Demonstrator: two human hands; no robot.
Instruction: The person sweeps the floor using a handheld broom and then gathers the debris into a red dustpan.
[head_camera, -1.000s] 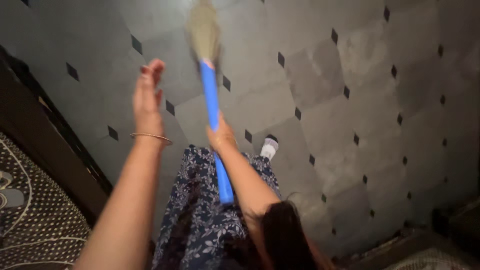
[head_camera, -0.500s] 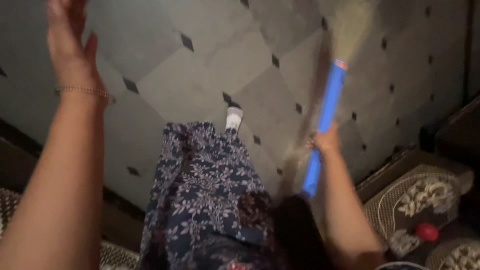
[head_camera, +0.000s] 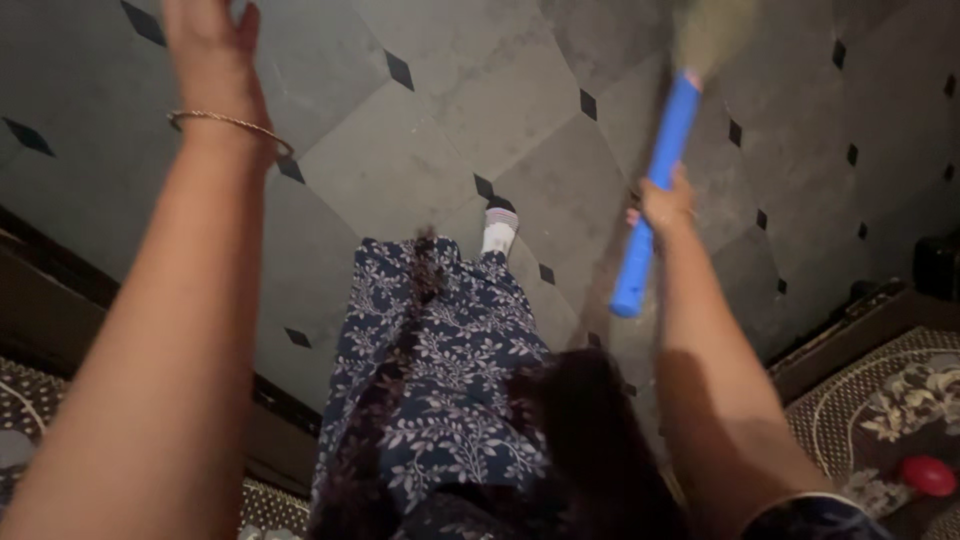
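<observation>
A person, seen from a head-worn cam looking straight down, stands on a grey tiled floor (head_camera: 470, 90) set w/ small black diamond insets. The right hand (head_camera: 665, 205) is clenched around the blue handle of a broom (head_camera: 655, 205), gripping it roughly mid-shaft; the handle slants up and to the right, its lower end hanging free near the person's right side, its pale bristle head blurred at the top edge of frame, over the floor. The left hand (head_camera: 210, 45) is raised at upper left, partly cut off by the frame edge, fingers spread, holding nothing and touching nothing; a thin gold bangle (head_camera: 228, 125) circles the wrist. Between the two arms hangs a dark blue garment w/ white floral print (head_camera: 440, 370), and a foot in a white sock (head_camera: 498, 232) shows just beyond its hem. Dark hair falls at bottom centre. Patterned brown-and-cream upholstery (head_camera: 880, 400) sits at lower right, w/ a small red object (head_camera: 928, 475) resting on it; similar dotted fabric shows at lower left, behind a dark wooden edge
</observation>
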